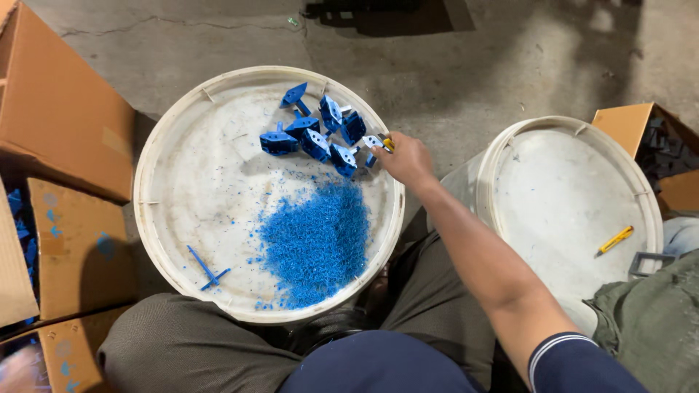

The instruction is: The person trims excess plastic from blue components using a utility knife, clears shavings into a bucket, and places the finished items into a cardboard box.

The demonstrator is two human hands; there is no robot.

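Several glossy blue plastic parts (318, 135) cluster at the upper middle of a scuffed round white lid (189, 196), above a heap of fine blue shavings (314, 244). The right hand (406, 159), fingers pinched around a small yellow-handled tool (386, 143), touches the nearest part at the lid's right rim.

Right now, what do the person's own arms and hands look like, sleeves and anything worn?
Only one arm shows: the right hand is bare, with no glove, ring or watch visible, and the forearm is uncovered. At the upper arm sits a short dark navy sleeve with thin white stripes along its cuff. The left hand is out of view.
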